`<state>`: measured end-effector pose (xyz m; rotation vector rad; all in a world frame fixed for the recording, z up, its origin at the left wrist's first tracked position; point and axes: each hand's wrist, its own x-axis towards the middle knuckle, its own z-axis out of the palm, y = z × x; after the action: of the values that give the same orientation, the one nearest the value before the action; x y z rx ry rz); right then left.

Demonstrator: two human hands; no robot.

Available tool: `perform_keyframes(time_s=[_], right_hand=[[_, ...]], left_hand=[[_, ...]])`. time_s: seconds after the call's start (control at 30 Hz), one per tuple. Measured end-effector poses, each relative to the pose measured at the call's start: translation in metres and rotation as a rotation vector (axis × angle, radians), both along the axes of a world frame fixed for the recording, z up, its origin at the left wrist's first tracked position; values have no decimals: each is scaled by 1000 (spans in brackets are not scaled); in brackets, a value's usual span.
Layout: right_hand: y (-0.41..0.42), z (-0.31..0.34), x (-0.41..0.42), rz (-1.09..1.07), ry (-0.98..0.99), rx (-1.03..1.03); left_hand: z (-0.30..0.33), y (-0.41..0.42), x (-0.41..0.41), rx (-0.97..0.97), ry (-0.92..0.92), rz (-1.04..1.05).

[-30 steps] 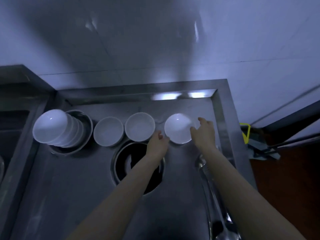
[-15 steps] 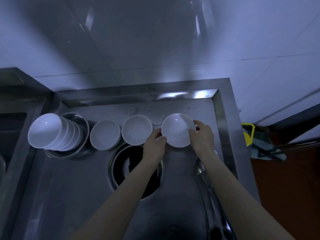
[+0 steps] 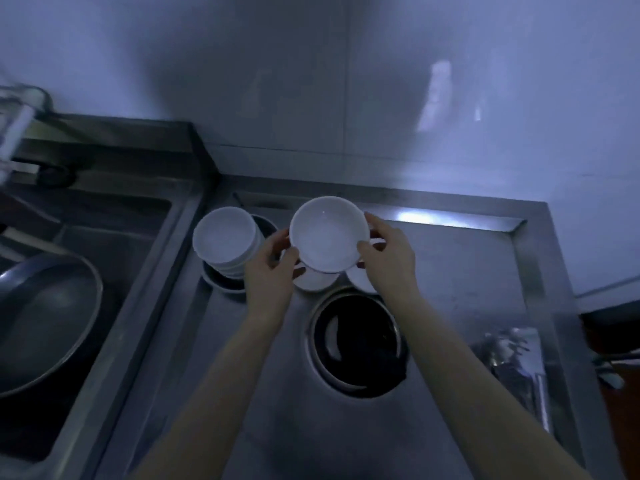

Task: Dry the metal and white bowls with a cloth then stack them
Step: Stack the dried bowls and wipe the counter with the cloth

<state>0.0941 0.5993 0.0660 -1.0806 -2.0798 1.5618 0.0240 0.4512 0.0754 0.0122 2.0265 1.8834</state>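
White bowl (image 3: 328, 233) is held in the air over the steel counter (image 3: 460, 271), gripped at opposite edges by both of my hands. My left hand (image 3: 272, 268) pinches the left rim with thumb and curled fingers; my right hand (image 3: 389, 252) does the same on the right rim. I judge the two-sided grip suits a wet, slick bowl, and it keeps the cavity facing me so I can check it. The bowl tilts slightly toward me and hangs just right of the stack of white bowls (image 3: 227, 242), which leans inside a metal bowl (image 3: 225, 282). From that position I judge the step in hand to be stacking.

Two more white bowls (image 3: 313, 280) sit on the counter directly beneath the held one; my hands and the held bowl cover most of them, so I cannot tell how they lie. No cloth is visible anywhere. Near them a round opening (image 3: 358, 344) in the counter is dark, and its contents cannot be made out. A large pan (image 3: 41, 323) lies in the sink at the left, cut off by the frame edge. Metal items at the right edge (image 3: 516, 368) are too blurred to identify.
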Motion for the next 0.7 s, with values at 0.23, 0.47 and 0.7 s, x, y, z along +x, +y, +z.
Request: perform_keyframes(time_s=[0.23, 0.47, 0.7], right_hand=[[-94, 13, -96, 40, -2, 15], [-133, -10, -151, 3, -129, -7], [-142, -27, -165, 6, -246, 37]], left_hand=[[2, -95, -88, 4, 64, 68], [-24, -135, -146, -76, 18, -25], [-36, -142, -163, -153, 53, -70]])
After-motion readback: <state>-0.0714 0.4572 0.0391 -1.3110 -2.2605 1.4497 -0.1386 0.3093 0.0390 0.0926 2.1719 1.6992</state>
